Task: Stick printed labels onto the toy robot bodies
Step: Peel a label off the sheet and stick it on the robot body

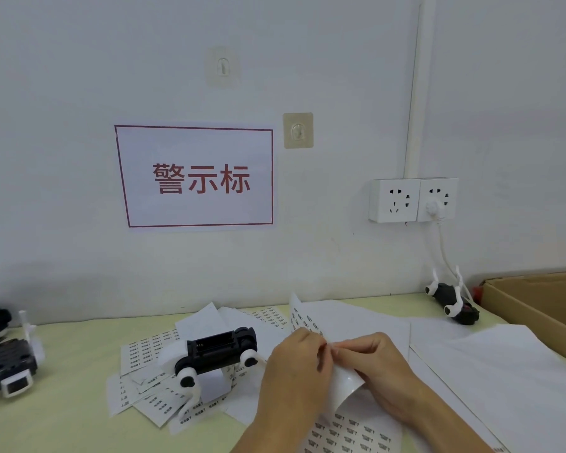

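Labels are what we're working loose right now: we're holding a curled label sheet [311,322] up off the table [62,403], left hand [294,364] and right hand [373,358] pinched together at its edge, probably peeling one sticker, though it's too small to see. We're keeping the toy robot body [221,349] parked belly-up just beside our left hand on the spent sheets [151,351], so it's an easy reach for sticking.

The label sheet [347,380] is thin paper with a glossy, curling backing. The toy robot body [221,349] at nine o'clock from it is black plastic with smooth white plastic wheels — faintly shiny. The surface [72,420] looks matt, pale yellow-green. The box [536,302] at two o'clock is plain brown cardboard — dull.
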A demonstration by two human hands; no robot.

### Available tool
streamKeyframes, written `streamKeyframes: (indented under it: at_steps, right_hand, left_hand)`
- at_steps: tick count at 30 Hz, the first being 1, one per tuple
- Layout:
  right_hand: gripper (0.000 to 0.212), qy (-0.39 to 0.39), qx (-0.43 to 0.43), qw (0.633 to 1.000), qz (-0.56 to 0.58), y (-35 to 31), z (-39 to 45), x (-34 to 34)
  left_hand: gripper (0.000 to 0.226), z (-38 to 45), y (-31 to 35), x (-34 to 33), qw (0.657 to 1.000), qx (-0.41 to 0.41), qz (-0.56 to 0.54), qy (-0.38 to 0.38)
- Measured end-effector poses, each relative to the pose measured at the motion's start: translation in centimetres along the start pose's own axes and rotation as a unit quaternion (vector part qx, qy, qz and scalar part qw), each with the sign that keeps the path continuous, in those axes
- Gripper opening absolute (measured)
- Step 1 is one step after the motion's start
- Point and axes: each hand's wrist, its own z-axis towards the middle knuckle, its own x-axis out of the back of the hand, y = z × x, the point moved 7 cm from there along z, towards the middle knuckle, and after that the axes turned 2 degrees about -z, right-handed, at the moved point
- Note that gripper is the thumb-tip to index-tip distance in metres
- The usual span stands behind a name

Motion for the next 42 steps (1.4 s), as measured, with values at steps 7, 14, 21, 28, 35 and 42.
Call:
streamKeyframes:
  at_steps: [7, 14, 21, 28, 35, 42]
  right_hand:
    - [0.033, -0.014, 0.014, 1.0, -0.021, 0.2, 0.1, -0.2]
    - [0.034, 0.003, 0.005, 1.0, -0.016, 0.5, 0.3, 0.1]
    - [0.027, 0.008, 0.002, 1.0, -0.016, 0.4, 0.4, 0.1]
    - [0.027, 0.007, -0.002, 1.0, -0.005, 0.3, 0.2, 0.2]
    - [0.026, 0.015, -0.008, 1.0, -0.012, 0.2, 0.1, 0.1]
    - [0.029, 0.037, -0.012, 0.999, -0.015, 0.4, 0.3, 0.5]
  left_hand:
    - [0.019, -0.3, 0.1, 0.0, 1.0, -0.019, 0.017, 0.013]
    - [0.022, 0.1, -0.5, -0.2, 1.0, 0.008, -0.005, -0.013]
    - [0.018, 0.0, -1.4, 0.1, 0.99, 0.074, -0.121, 0.017]
    - [0.018, -0.4, -1.7, -0.3, 0.985, 0.065, -0.157, 0.016]
    - [0.022, -0.5, -1.9, -0.1, 0.98, 0.089, -0.175, 0.034]
    - [0.03, -0.6, -2.5, -0.6, 0.965, 0.145, -0.216, 0.029]
